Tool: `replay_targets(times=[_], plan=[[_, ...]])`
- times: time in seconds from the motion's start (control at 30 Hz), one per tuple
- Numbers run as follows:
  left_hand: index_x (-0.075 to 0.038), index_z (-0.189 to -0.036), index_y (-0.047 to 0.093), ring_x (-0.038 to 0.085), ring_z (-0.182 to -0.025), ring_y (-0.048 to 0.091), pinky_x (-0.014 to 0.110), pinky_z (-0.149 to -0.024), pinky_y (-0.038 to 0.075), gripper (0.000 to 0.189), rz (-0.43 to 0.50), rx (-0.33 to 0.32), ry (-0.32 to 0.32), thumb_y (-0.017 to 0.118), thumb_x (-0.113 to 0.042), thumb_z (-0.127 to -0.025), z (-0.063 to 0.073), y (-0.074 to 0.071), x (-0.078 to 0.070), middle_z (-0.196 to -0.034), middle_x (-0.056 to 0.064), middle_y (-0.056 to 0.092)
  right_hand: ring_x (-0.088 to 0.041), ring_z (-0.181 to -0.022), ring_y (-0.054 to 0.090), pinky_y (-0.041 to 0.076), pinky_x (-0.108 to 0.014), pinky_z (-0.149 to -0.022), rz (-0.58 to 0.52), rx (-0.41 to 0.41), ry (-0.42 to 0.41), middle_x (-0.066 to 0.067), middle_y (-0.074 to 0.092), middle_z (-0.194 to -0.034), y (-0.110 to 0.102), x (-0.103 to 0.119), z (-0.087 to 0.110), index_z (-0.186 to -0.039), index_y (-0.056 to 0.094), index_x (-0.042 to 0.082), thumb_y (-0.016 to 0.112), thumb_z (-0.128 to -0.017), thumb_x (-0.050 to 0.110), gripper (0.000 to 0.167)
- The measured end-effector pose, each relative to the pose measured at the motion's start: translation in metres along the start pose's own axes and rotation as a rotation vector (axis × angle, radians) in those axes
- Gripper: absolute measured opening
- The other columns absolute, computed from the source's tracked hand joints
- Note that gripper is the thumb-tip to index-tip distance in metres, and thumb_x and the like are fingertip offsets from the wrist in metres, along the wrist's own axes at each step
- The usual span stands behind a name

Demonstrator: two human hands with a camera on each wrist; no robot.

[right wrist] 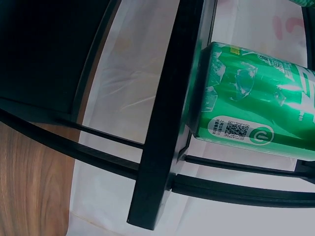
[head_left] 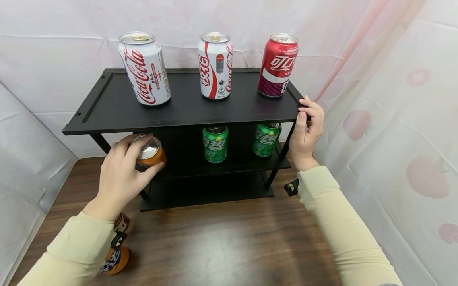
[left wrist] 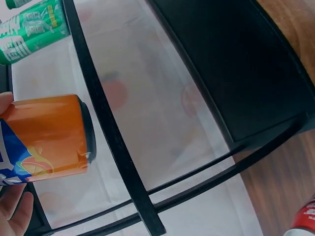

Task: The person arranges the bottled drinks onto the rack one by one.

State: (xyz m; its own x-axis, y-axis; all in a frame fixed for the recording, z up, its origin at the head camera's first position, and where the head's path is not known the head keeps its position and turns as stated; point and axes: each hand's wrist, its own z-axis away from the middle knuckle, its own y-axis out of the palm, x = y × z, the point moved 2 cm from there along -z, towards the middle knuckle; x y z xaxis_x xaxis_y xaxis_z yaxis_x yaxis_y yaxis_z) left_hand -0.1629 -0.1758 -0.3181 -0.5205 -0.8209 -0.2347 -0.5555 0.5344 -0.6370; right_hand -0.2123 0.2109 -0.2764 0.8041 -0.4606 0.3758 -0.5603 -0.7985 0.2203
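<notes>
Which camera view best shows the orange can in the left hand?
The left wrist view: the orange can is large there, printed side showing, though cropped. The head view shows its top and some side, partly covered by the left hand. The right wrist view lacks it.

The head camera looks forward and down over the black three-tier rack (head_left: 186,112). Close by and tilted, the two wrist cameras share its middle shelf (right wrist: 167,110).
</notes>
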Motion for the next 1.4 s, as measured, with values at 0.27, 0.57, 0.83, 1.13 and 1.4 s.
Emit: replay_targets(times=[0.27, 0.57, 0.83, 1.13, 1.4], plan=[[-0.012, -0.134, 0.059, 0.044, -0.105, 0.058, 0.059, -0.084, 0.048, 0.072, 0.005, 0.047, -0.025, 0.090, -0.024, -0.070, -0.009, 0.007, 0.002, -0.127, 0.024, 0.059, -0.035, -0.120, 0.060, 0.048, -0.048, -0.104, 0.004, 0.001, -0.001, -0.039, 0.058, -0.105, -0.001, -0.001, 0.001, -0.089, 0.054, -0.017, 0.050, -0.091, 0.019, 0.036], [-0.008, -0.130, 0.061, 0.044, -0.095, 0.060, 0.060, -0.077, 0.049, 0.064, 0.008, 0.035, -0.059, 0.088, -0.024, -0.073, -0.016, 0.014, 0.003, -0.118, 0.026, 0.060, -0.032, -0.121, 0.060, 0.049, -0.046, -0.103, 0.019, -0.003, 0.008, -0.036, 0.059, -0.107, -0.001, -0.010, 0.001, -0.090, 0.054, -0.017, 0.049, -0.090, 0.019, 0.036], [-0.006, -0.128, 0.061, 0.047, -0.098, 0.058, 0.062, -0.078, 0.048, 0.061, 0.012, 0.099, -0.156, 0.086, -0.026, -0.076, -0.020, 0.020, 0.005, -0.119, 0.027, 0.059, -0.033, -0.120, 0.060, 0.048, -0.047, -0.104, 0.012, -0.002, 0.005, -0.038, 0.058, -0.106, 0.000, -0.005, 0.001, -0.089, 0.053, -0.017, 0.049, -0.090, 0.019, 0.036], [-0.005, -0.129, 0.060, 0.048, -0.101, 0.056, 0.064, -0.079, 0.046, 0.062, 0.007, 0.130, -0.212, 0.085, -0.029, -0.077, -0.023, 0.024, 0.007, -0.119, 0.027, 0.058, -0.032, -0.121, 0.060, 0.049, -0.047, -0.104, 0.002, -0.007, 0.010, -0.039, 0.057, -0.106, 0.002, 0.001, 0.001, -0.089, 0.052, -0.018, 0.049, -0.090, 0.017, 0.034], [-0.002, -0.136, 0.052, 0.052, -0.103, 0.052, 0.067, -0.081, 0.044, 0.066, 0.002, 0.207, -0.261, 0.078, -0.033, -0.084, -0.026, 0.027, 0.008, -0.124, 0.030, 0.054, -0.033, -0.120, 0.060, 0.048, -0.047, -0.105, -0.002, -0.007, 0.007, -0.039, 0.057, -0.106, 0.002, 0.001, 0.001, -0.089, 0.052, -0.018, 0.049, -0.090, 0.016, 0.034]])
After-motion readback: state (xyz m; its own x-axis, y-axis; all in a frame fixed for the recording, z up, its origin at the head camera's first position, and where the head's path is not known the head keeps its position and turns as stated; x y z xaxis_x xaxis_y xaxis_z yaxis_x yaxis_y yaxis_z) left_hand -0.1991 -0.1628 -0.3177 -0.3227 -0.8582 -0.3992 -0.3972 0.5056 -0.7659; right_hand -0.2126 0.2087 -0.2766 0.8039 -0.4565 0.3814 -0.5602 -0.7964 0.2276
